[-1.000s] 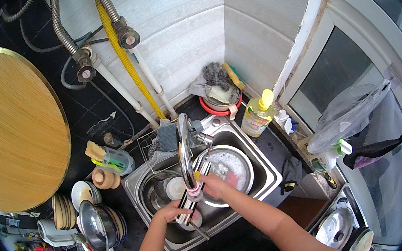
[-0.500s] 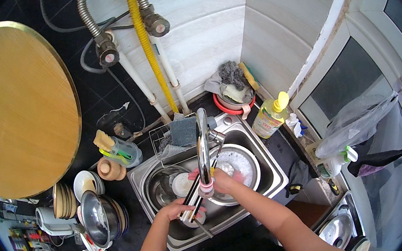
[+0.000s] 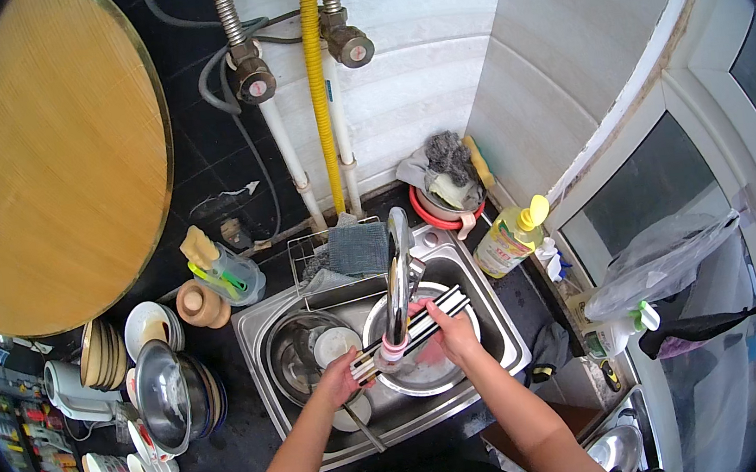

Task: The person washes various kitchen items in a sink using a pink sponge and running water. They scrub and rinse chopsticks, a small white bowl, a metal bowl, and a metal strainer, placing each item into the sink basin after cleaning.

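Observation:
Both my hands hold a bundle of black and pale chopsticks (image 3: 427,324) slantwise beneath the chrome faucet (image 3: 398,271). My left hand (image 3: 339,380) closes round the lower left end, while my right hand (image 3: 453,335) grips the upper right end. Under the bundle sits a white-rimmed basin (image 3: 422,390) with sudsy water, inside the steel sink (image 3: 254,357). To its left are a steel bowl (image 3: 288,363) and a small white bowl (image 3: 334,342). Another white dish (image 3: 354,414) lies below my left hand, with a metal handle (image 3: 365,430) across it.
Stacked bowls and a large steel bowl (image 3: 163,397) crowd the left counter. A wire rack with a grey cloth (image 3: 358,249) stands behind the sink. Right of it are a red basin (image 3: 431,214) with rags and a yellow soap bottle (image 3: 507,245).
My right hand has moved from the basin's suds to the upper end of the chopsticks. The bundle has turned from steep to flatter, and the view has shifted slightly.

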Demonstrator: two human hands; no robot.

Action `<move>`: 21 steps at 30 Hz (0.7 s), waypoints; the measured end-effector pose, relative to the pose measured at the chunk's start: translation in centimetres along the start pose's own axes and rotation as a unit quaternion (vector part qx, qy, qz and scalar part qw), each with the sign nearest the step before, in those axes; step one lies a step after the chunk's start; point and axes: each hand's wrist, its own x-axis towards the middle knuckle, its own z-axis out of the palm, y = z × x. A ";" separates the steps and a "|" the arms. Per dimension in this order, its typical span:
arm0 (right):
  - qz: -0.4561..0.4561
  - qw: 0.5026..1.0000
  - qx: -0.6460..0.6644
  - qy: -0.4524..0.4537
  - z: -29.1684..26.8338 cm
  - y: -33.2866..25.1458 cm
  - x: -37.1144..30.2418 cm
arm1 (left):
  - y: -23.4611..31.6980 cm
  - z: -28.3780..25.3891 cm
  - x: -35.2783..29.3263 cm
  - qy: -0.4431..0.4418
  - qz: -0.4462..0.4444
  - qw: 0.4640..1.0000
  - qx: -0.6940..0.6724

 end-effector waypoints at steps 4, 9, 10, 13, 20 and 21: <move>-0.026 0.999 -0.015 0.032 0.5 0.1 -1.0 | -1.2 3.3 1.7 0.216 0.045 0.975 -0.029; -0.041 0.997 0.055 0.036 0.4 -0.5 -2.3 | -2.0 4.6 4.6 0.302 0.110 0.947 0.005; -0.032 0.996 0.073 0.043 0.4 -0.8 -2.6 | -2.9 3.5 6.1 0.289 0.167 0.943 0.003; -0.067 0.995 0.063 0.037 -0.8 -0.9 -2.8 | -4.4 1.3 9.5 0.292 0.181 0.936 0.073; -0.128 0.979 0.111 0.112 -3.8 -2.2 -2.9 | -2.3 8.9 6.7 0.160 0.285 0.944 0.053; -0.127 0.977 0.128 0.116 -4.0 -2.3 -3.1 | -1.8 9.7 6.2 0.170 0.295 0.938 0.070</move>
